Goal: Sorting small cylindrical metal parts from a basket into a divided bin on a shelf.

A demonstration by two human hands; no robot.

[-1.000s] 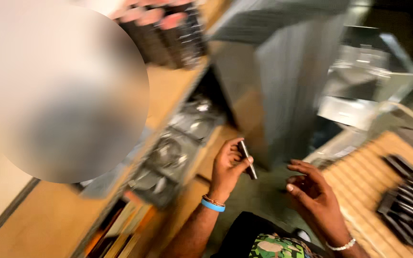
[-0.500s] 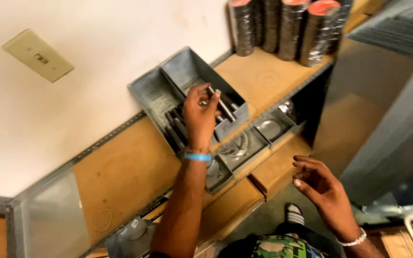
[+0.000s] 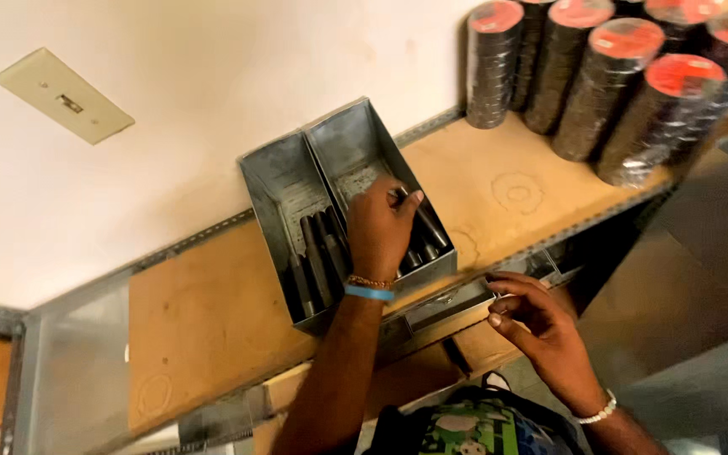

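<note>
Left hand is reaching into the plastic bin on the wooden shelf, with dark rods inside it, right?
Not quite. In the head view, the left hand reaches into a grey metal bin, not plastic. It does sit on the wooden shelf with dark rods inside.

Left hand reaching forward, grip closed (fingers curled); right hand half-curled.

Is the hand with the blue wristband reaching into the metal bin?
Yes, the left hand is inside the divided metal bin, fingers on a dark metal rod.
</note>
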